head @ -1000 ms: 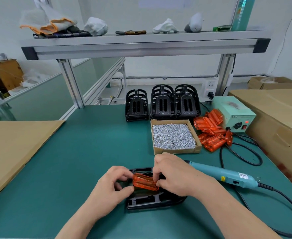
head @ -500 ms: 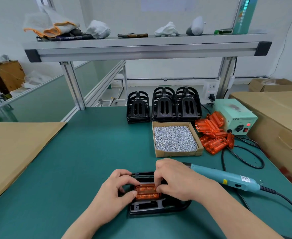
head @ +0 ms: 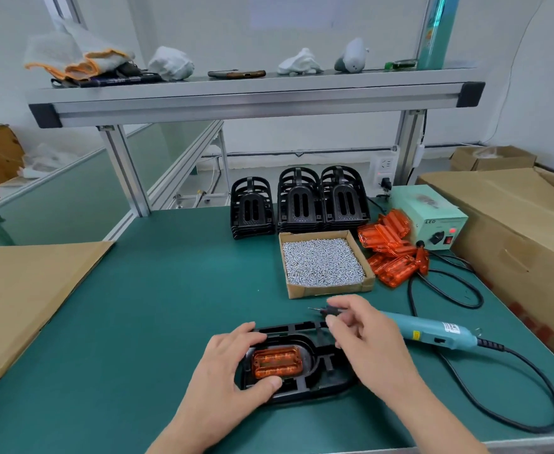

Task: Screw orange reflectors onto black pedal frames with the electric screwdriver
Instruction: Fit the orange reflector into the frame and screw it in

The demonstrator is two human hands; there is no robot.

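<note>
A black pedal frame [head: 321, 371] lies flat on the green table near the front edge. An orange reflector [head: 277, 361] sits in its recess. My left hand [head: 233, 365] grips the frame's left side, fingers over the far rim and thumb at the near edge of the reflector. My right hand [head: 364, 335] hovers above the frame's right part with fingers loosely curled and holds nothing. The teal electric screwdriver [head: 429, 330] lies on the table just behind that hand, its bit pointing left.
A cardboard tray of silver screws [head: 323, 262] sits behind the hands. Loose orange reflectors [head: 390, 253] pile to its right beside a green power box [head: 432, 217]. Stacked black frames [head: 298, 204] stand at the back. Cardboard boxes [head: 514, 224] line the right edge; a cardboard sheet [head: 23, 290] lies left.
The reflector went from tilted between both hands to seated in the frame. My right hand has let go of it and lifted away to the right, toward the screwdriver.
</note>
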